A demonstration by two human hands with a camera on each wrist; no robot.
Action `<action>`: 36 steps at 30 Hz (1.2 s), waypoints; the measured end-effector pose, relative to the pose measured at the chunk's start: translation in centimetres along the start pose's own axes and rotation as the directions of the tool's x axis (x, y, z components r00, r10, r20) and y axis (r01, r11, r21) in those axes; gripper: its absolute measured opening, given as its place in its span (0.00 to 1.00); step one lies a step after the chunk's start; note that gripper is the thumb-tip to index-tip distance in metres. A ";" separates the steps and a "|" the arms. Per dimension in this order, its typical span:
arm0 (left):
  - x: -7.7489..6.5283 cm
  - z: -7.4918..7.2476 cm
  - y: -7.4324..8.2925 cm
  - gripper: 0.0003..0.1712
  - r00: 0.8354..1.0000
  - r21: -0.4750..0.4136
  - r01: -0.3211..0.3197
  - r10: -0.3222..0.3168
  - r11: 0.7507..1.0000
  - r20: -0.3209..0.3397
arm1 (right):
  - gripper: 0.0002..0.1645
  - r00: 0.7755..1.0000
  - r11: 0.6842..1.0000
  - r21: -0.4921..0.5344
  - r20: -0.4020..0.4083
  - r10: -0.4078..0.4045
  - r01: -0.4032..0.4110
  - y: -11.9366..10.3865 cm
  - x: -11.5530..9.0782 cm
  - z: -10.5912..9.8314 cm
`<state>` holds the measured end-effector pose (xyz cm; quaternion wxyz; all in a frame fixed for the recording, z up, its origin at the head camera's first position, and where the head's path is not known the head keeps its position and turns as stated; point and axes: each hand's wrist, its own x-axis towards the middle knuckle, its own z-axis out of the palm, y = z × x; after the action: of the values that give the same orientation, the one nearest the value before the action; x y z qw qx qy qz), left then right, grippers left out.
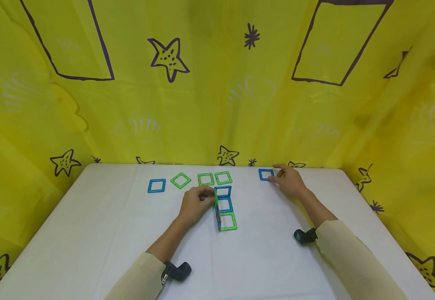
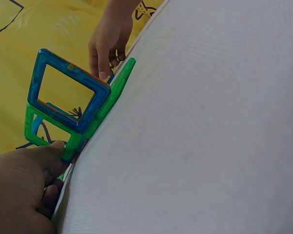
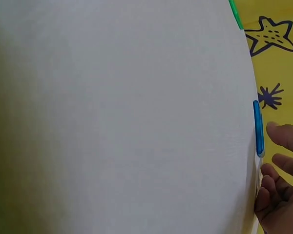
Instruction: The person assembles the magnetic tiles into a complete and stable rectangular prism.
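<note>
My left hand [image 1: 194, 205] pinches an upright green square magnetic tile [image 2: 74, 146] at the left side of a small build. Beside that tile, an upright blue tile [image 2: 56, 117] continues the wall towards me. On the wall's right, a green tile [image 1: 228, 229] and a blue tile [image 1: 231, 205] lie flat on the table, with another blue tile [image 1: 222, 196] at the far end. Over at the back right, my right hand [image 1: 290, 182] is at the edge of a single blue tile [image 1: 260, 175], thumb and index finger spread apart. Whether it touches that tile is hard to tell.
Behind the build lie two loose green tiles [image 1: 206, 185] side by side. Further left are a turned green tile [image 1: 174, 183] and a blue tile [image 1: 156, 191]. A yellow patterned curtain [image 1: 202, 116] borders the back edge of the white table [image 1: 101, 216].
</note>
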<state>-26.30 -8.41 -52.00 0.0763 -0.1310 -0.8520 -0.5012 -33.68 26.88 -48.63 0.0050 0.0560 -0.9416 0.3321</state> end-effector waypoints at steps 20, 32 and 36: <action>0.0 0.0 0.0 0.11 1.000 0.007 -0.002 0.002 1.000 0.004 | 0.32 0.999 0.999 -0.052 0.049 0.006 -0.004 0.0 0.9 -0.1; 0.0 -0.1 0.1 0.11 1.000 0.012 -0.002 0.001 1.000 0.007 | 0.32 0.999 0.993 0.116 -0.050 0.009 -0.003 0.1 0.1 0.5; 0.0 0.0 0.1 0.11 1.000 0.004 0.000 0.000 1.000 0.008 | 0.25 0.997 0.989 0.148 -0.080 -0.014 0.026 0.1 -0.2 0.4</action>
<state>-26.31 -8.40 -51.90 0.0732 -0.1328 -0.8532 -0.4990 -33.48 26.75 -48.99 0.0415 0.0526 -0.9127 0.4032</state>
